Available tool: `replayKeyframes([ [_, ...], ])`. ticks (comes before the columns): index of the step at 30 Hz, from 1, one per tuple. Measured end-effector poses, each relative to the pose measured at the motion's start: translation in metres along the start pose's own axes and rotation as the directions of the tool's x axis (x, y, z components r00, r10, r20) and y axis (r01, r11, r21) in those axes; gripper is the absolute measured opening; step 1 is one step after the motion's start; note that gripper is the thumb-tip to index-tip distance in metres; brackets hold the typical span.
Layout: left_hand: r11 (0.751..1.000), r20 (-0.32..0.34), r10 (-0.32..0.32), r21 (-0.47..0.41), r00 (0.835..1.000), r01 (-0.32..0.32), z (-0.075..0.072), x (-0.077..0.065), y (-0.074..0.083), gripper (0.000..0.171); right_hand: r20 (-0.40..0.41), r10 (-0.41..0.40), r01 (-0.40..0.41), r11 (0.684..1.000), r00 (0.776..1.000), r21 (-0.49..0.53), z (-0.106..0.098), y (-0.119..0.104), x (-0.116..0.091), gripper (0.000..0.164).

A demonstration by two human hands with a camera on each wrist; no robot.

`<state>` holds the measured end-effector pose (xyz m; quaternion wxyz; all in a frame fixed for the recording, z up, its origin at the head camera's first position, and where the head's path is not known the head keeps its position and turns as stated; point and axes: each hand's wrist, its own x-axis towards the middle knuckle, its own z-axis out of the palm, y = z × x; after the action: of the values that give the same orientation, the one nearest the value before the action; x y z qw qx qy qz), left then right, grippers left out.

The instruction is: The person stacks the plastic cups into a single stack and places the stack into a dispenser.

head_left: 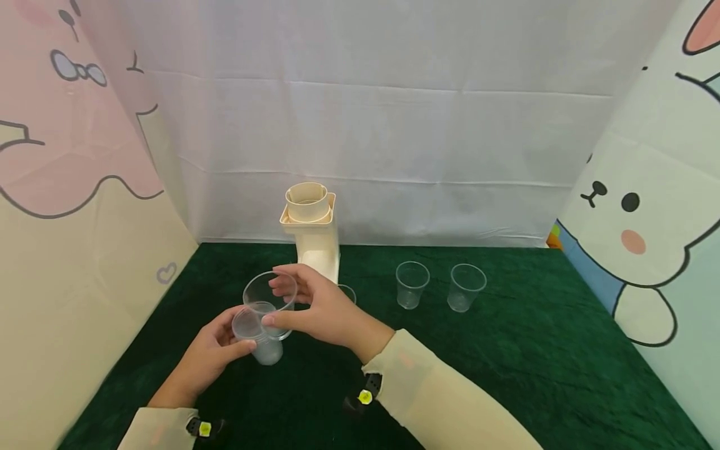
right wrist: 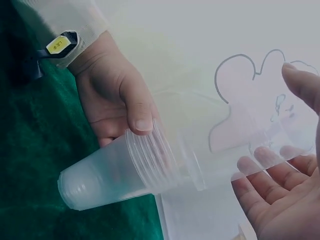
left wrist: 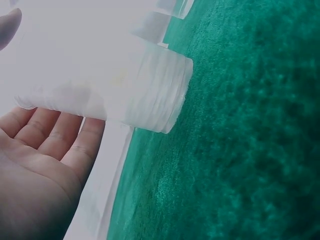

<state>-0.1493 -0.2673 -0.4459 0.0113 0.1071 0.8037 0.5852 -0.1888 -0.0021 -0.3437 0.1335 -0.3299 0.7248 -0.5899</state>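
Note:
My left hand [head_left: 209,351] holds a stack of nested clear plastic cups [head_left: 267,352], tilted, with its mouth up toward the right hand. In the right wrist view the stack's [right wrist: 100,172] layered rims show under the left thumb. My right hand [head_left: 320,306] grips a single clear plastic cup [head_left: 260,286] between thumb and fingers. That cup's bottom overlaps the stack's mouth in the head view. The right wrist view has the single cup [right wrist: 220,162] in line with the stack, its base end right at the rims. The left fingers [left wrist: 70,135] lie along the stack's side.
Two clear plastic cups [head_left: 412,295] [head_left: 462,297] stand upright on the green cloth [head_left: 506,375] to the right. Another cup's rim [head_left: 350,291] peeks out behind the right hand. A cream plastic holder with a round ring on top [head_left: 315,234] stands at the back, before a white curtain [head_left: 394,137].

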Motion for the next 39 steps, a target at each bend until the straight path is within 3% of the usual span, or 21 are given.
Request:
replayKeyframes([
  [20,0.999,0.008,-0.024,0.025,1.000,0.024,-0.002,0.001,-0.001,0.066,0.018,0.025,-0.025,0.999,1.000,-0.024,0.015,-0.001,0.032,0.072],
  [28,0.999,0.009,-0.026,0.023,1.000,0.025,-0.001,0.002,-0.001,0.067,0.010,0.065,-0.065,0.998,0.998,-0.022,0.020,0.003,0.037,0.072],
  [39,0.999,-0.002,-0.032,0.037,0.999,0.032,-0.001,0.000,0.002,0.066,0.017,0.053,-0.053,0.999,0.998,-0.013,0.026,0.007,0.039,0.071],
])
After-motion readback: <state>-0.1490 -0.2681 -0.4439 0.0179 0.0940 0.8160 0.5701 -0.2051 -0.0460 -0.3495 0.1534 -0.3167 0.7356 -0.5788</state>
